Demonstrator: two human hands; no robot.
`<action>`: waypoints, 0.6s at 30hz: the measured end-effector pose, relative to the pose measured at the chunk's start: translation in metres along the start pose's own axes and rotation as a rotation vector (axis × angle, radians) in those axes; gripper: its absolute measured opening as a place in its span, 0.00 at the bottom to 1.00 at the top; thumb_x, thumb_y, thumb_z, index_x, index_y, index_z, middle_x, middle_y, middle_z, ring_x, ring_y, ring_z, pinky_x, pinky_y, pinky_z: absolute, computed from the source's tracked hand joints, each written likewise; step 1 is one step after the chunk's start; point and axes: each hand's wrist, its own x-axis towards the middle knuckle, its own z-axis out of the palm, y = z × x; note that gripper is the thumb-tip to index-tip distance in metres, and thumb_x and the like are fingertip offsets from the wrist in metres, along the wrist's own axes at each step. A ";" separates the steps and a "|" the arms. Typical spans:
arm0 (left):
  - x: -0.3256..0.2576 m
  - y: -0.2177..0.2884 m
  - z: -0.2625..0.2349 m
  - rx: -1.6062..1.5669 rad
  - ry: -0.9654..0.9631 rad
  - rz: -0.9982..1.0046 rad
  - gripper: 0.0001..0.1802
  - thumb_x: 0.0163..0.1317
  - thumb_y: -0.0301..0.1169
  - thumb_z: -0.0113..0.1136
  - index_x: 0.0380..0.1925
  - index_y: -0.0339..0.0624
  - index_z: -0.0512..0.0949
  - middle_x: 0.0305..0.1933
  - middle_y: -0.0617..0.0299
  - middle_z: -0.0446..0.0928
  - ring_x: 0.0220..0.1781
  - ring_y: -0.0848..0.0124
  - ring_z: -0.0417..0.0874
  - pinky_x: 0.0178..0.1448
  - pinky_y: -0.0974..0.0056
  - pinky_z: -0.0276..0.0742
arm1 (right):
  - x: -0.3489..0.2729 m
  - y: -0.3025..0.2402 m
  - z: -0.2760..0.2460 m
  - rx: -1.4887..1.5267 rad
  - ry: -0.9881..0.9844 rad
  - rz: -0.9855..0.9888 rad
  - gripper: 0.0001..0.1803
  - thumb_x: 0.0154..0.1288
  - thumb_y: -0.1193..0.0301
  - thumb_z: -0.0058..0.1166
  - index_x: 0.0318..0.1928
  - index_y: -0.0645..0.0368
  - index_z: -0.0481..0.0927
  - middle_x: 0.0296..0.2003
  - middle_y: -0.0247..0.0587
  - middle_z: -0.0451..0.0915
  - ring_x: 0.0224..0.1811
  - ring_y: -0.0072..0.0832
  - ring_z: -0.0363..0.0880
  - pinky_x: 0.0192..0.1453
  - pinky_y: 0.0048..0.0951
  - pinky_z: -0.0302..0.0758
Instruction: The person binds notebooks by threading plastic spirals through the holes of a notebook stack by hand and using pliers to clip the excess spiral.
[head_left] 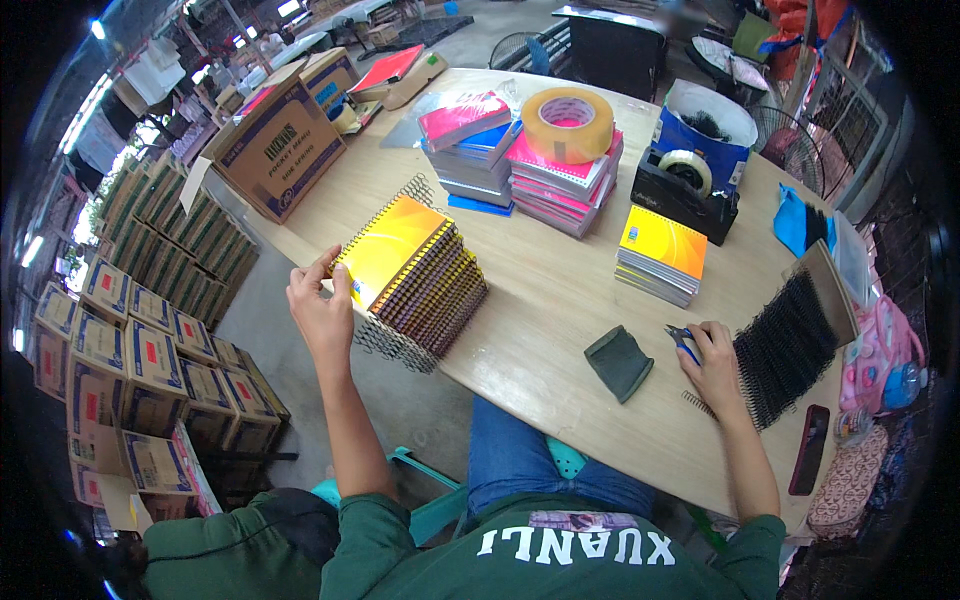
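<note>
The left hand's [322, 305] thumb and fingers bend against the near-left edge of a stack of yellow spiral notebooks [432, 280], thumb toward its top; whether they pinch the uppermost cover cannot be told. The right hand's [714, 362] fingers curl around blue-handled pliers [686, 344], their tips pointing away and leftward over the table [530, 345]. The left wrist is nearly straight, its forearm rising steeply from a green sleeve; the right forearm slants inward, its wrist beside a thin loose coil [697, 403]. The notebook stack stands at the table's left edge; a dark pad [618, 363] lies left of the pliers, and a bank of black coils [790, 350] lies right of that hand. Farther out, a small pile of yellow notebooks [660, 255] bears a little blue emblem, the tape roll [568, 125] has printing inside its core, an open carton [282, 150] carries dark capitals, stacked boxes [130, 345] show red labels, and the green shirt [600, 560] has white lettering, upside down here.
</note>
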 end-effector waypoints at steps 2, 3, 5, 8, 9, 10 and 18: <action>-0.002 -0.006 -0.003 0.024 0.090 0.108 0.19 0.62 0.32 0.61 0.54 0.49 0.84 0.45 0.56 0.74 0.53 0.63 0.75 0.60 0.59 0.70 | -0.003 -0.007 -0.005 -0.071 0.087 -0.049 0.21 0.52 0.70 0.67 0.48 0.62 0.82 0.50 0.54 0.74 0.55 0.50 0.73 0.59 0.45 0.73; -0.005 -0.003 -0.007 0.045 0.192 0.222 0.20 0.62 0.32 0.61 0.56 0.47 0.82 0.48 0.56 0.74 0.55 0.63 0.75 0.61 0.58 0.70 | -0.006 -0.012 -0.013 -0.113 0.135 -0.065 0.21 0.51 0.71 0.68 0.48 0.62 0.81 0.51 0.55 0.74 0.56 0.51 0.72 0.60 0.46 0.72; -0.022 0.027 -0.037 -0.049 0.330 0.313 0.24 0.62 0.31 0.62 0.59 0.42 0.78 0.55 0.53 0.73 0.60 0.64 0.74 0.63 0.57 0.70 | -0.028 -0.026 -0.037 0.014 0.119 -0.027 0.20 0.50 0.72 0.67 0.46 0.62 0.81 0.52 0.55 0.72 0.56 0.51 0.71 0.62 0.46 0.70; -0.066 0.082 -0.042 -0.704 0.013 0.359 0.26 0.61 0.30 0.63 0.60 0.37 0.74 0.60 0.52 0.71 0.60 0.65 0.76 0.62 0.57 0.73 | -0.076 -0.023 -0.040 0.024 0.078 -0.012 0.16 0.50 0.74 0.67 0.42 0.62 0.81 0.51 0.54 0.73 0.56 0.51 0.71 0.62 0.46 0.70; -0.080 0.101 -0.025 -0.980 -0.173 0.391 0.26 0.61 0.30 0.63 0.60 0.37 0.74 0.61 0.52 0.71 0.59 0.65 0.77 0.61 0.58 0.75 | -0.090 -0.011 -0.032 -0.008 0.062 -0.008 0.15 0.50 0.74 0.66 0.40 0.61 0.81 0.50 0.54 0.73 0.55 0.51 0.71 0.62 0.46 0.70; -0.086 0.131 0.008 -0.972 -0.463 0.250 0.25 0.60 0.31 0.66 0.57 0.36 0.76 0.57 0.54 0.74 0.55 0.66 0.80 0.55 0.62 0.79 | -0.103 0.010 -0.024 -0.016 0.140 0.056 0.11 0.51 0.76 0.65 0.37 0.62 0.80 0.46 0.51 0.74 0.53 0.49 0.72 0.59 0.47 0.70; -0.044 0.223 0.269 -0.258 -0.743 0.385 0.25 0.49 0.43 0.75 0.40 0.33 0.85 0.36 0.47 0.86 0.38 0.58 0.88 0.45 0.59 0.81 | -0.058 0.012 -0.024 -0.169 0.273 0.072 0.08 0.55 0.77 0.62 0.37 0.60 0.79 0.41 0.43 0.75 0.46 0.42 0.72 0.50 0.41 0.68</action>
